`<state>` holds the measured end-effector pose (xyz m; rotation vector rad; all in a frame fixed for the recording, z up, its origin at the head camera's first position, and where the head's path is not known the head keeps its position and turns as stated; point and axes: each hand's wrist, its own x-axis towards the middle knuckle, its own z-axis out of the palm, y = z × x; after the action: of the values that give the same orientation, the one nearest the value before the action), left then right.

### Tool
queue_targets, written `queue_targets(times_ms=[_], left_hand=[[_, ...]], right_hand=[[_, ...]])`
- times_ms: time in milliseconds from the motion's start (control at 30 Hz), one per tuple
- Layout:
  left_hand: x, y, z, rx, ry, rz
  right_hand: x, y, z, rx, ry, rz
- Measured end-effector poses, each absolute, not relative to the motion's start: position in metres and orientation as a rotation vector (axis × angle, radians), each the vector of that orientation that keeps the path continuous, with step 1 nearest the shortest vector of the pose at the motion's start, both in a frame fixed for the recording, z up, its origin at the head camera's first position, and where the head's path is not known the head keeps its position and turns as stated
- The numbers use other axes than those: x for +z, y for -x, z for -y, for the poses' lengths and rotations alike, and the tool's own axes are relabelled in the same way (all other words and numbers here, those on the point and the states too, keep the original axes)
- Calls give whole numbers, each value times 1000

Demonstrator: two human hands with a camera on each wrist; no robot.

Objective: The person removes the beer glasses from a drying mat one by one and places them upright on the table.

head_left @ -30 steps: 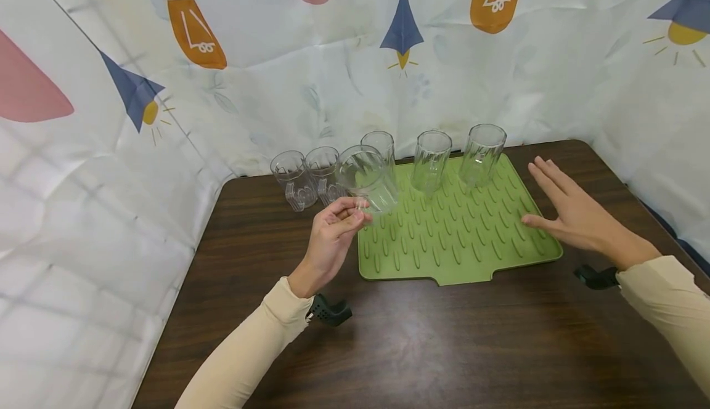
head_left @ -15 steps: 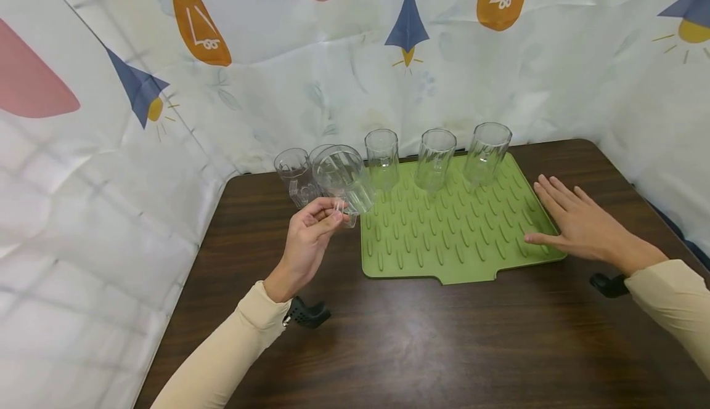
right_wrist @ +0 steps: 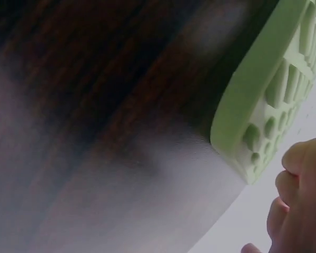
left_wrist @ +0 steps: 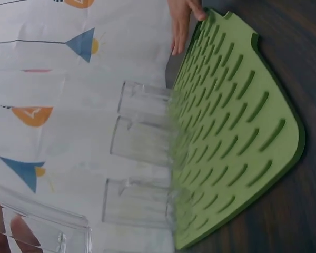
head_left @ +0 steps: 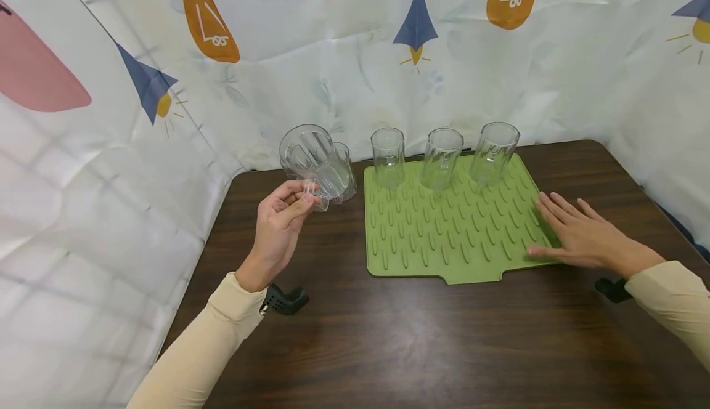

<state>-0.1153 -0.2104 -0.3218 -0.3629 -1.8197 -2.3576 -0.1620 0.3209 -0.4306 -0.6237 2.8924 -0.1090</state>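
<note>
My left hand [head_left: 277, 227] pinches a clear glass mug [head_left: 313, 150] by its handle, tilted with its mouth toward the upper left. In the left wrist view, that mug [left_wrist: 76, 234] and my fingertips [left_wrist: 22, 231] fill the lower left corner. Behind it, clear mugs [head_left: 346, 166] stand on the table, mostly hidden. Three more mugs, at left [head_left: 388, 156], centre [head_left: 442, 159] and right [head_left: 495, 153], stand upright along the back of a green ridged mat [head_left: 438, 242]. My right hand [head_left: 585, 233], fingers spread, lies at the mat's right edge.
The dark wooden table [head_left: 410, 341] carries the mat right of centre. A printed white cloth [head_left: 355, 82] hangs close behind the back edge and along both sides.
My left hand has carried the mug leftward off the mat, over the other mugs on the table. My right hand has lowered slightly at the mat's right edge.
</note>
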Motion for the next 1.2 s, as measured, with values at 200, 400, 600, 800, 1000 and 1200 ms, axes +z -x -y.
queue_targets(times_ms=[200, 400, 600, 800, 1000, 1200], left_hand=[[-316, 125, 228, -2312, 339, 1776], [-314, 132, 246, -2296, 305, 1753], [-315, 137, 264, -2300, 260, 1751], [-315, 141, 278, -2302, 218, 1693], [-318, 143, 293, -2299, 170, 1653], [-324, 146, 304, -2259, 103, 1660]], right_hand=[[-436, 163, -323, -86, 580, -2858], [-440, 161, -325, -77, 554, -2836], [-442, 160, -325, -101, 545, -2825], [-443, 159, -325, -119, 541, -2824], [-446, 157, -325, -117, 547, -2836], [-446, 158, -324, -128, 544, -2839]])
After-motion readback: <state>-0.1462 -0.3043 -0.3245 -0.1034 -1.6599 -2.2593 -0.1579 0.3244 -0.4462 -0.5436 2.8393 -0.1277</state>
